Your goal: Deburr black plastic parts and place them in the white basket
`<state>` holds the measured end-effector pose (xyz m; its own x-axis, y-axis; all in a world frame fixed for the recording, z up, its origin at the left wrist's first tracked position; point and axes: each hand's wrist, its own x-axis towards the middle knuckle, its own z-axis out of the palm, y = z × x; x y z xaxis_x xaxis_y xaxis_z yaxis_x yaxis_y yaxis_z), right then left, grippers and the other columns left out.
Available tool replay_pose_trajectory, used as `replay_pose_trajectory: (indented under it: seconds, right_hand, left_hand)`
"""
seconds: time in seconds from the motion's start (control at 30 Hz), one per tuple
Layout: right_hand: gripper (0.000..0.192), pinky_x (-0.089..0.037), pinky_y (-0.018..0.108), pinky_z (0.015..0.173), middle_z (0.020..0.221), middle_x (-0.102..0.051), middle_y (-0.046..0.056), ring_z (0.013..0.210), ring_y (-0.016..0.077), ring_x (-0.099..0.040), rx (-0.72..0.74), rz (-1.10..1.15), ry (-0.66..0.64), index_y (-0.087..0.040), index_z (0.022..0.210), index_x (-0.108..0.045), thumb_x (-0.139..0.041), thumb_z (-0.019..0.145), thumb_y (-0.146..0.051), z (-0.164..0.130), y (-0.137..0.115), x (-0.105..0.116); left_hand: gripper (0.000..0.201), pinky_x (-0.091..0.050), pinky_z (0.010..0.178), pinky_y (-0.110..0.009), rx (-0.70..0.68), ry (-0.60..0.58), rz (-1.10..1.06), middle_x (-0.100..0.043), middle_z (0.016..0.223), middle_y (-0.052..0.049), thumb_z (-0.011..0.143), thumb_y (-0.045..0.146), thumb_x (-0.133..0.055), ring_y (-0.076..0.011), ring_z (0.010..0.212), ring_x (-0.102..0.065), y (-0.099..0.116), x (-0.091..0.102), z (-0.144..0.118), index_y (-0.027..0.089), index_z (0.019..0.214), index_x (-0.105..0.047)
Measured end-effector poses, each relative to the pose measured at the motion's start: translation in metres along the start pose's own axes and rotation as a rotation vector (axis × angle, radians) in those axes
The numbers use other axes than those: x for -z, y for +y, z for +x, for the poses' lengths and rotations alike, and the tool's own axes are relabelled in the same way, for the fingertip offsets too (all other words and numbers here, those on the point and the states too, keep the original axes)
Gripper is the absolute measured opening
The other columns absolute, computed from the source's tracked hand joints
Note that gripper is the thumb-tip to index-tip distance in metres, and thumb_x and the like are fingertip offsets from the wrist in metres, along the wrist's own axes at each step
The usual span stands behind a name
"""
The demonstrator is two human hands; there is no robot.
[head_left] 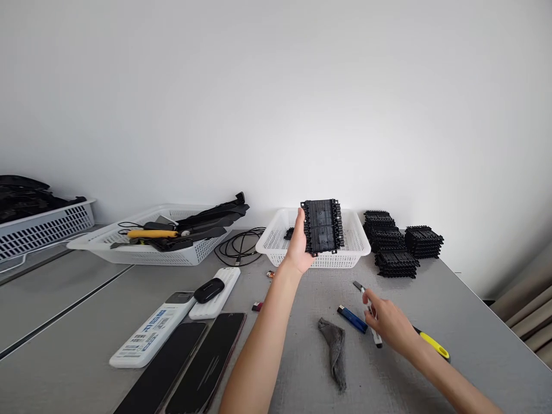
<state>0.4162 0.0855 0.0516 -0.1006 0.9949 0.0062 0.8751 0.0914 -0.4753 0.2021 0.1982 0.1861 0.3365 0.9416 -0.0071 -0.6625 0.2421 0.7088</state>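
One basket (345, 262) behind the left hand (301, 247) seemingly holds something black (288, 234).

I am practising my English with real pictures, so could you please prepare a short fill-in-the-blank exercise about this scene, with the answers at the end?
1. The left hand holds a ribbed block whose colour is ____.
2. The lighter nearest the right hand is ____ in colour.
3. In the picture, the grey cloth lies to the ____ of that hand.
4. The number of dark-screened phones lying side by side is ____.

Missing words: black; blue; left; two.
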Motion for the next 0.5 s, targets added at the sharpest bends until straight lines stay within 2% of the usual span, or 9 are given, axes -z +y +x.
replay_pose_trajectory:
  seconds: [0.07,0.13,0.2,0.27,0.33,0.4,0.5]
  right_hand:
    - [0.018,-0.031,0.024,0.048,0.063,-0.055,-0.003,0.051,0.0143,-0.049,0.117,0.297,0.087,-0.021,0.105,-0.054,-0.042,0.096,-0.03,0.006,-0.011,0.023]
    - [0.025,-0.034,0.023,0.046,0.071,-0.06,0.0,0.052,0.0132,-0.048,0.227,0.591,0.264,-0.02,0.109,-0.057,-0.048,0.095,-0.038,0.014,-0.025,0.053]
    - [0.026,-0.038,0.024,0.045,0.082,-0.066,0.004,0.054,0.0129,-0.051,0.321,0.845,0.445,-0.021,0.109,-0.061,-0.054,0.092,-0.039,0.022,-0.04,0.082]
    - [0.024,-0.047,0.027,0.051,0.093,-0.069,0.007,0.065,0.0163,-0.06,0.443,1.052,0.553,-0.022,0.109,-0.063,-0.057,0.09,-0.036,0.028,-0.058,0.105]
    - [0.027,-0.052,0.029,0.053,0.103,-0.07,0.009,0.079,0.0206,-0.066,0.495,1.208,0.639,-0.023,0.113,-0.062,-0.055,0.089,-0.034,0.033,-0.076,0.117]
    - [0.03,-0.054,0.029,0.055,0.109,-0.069,0.01,0.09,0.0231,-0.068,0.507,1.299,0.691,-0.023,0.115,-0.061,-0.057,0.087,-0.033,0.039,-0.093,0.12]
    - [0.032,-0.054,0.027,0.054,0.102,-0.07,0.009,0.084,0.0212,-0.069,0.492,1.311,0.728,-0.021,0.112,-0.061,-0.066,0.082,-0.032,0.047,-0.109,0.114]
  left_hand:
    - [0.07,-0.052,0.095,-0.037,0.005,0.022,0.013,-0.068,0.122,-0.009,0.079,0.069,-0.055,-0.0266,0.114,-0.063,0.0,0.0,0.0,0.026,0.136,-0.054]
    - [0.071,-0.052,0.095,-0.038,0.009,0.034,0.022,-0.068,0.122,-0.009,0.079,0.069,-0.054,-0.0272,0.115,-0.063,-0.001,-0.001,-0.001,0.026,0.135,-0.055]
    - [0.07,-0.052,0.094,-0.038,0.012,0.034,0.03,-0.069,0.121,-0.009,0.079,0.07,-0.054,-0.0277,0.115,-0.063,-0.001,-0.002,-0.002,0.026,0.133,-0.057]
    - [0.07,-0.052,0.094,-0.039,0.018,0.032,0.043,-0.069,0.12,-0.009,0.078,0.071,-0.054,-0.0284,0.114,-0.063,-0.002,-0.004,-0.002,0.025,0.131,-0.059]
    - [0.071,-0.052,0.094,-0.04,0.031,0.021,0.063,-0.07,0.119,-0.01,0.078,0.072,-0.054,-0.0291,0.112,-0.064,-0.004,-0.004,-0.002,0.023,0.128,-0.061]
    - [0.071,-0.052,0.095,-0.04,0.038,-0.008,0.081,-0.07,0.118,-0.011,0.078,0.072,-0.053,-0.0294,0.112,-0.064,-0.006,-0.003,0.0,0.021,0.126,-0.063]
    - [0.069,-0.051,0.096,-0.041,0.039,-0.063,0.087,-0.07,0.118,-0.011,0.08,0.071,-0.051,-0.0293,0.112,-0.064,-0.009,-0.003,0.002,0.019,0.124,-0.065]
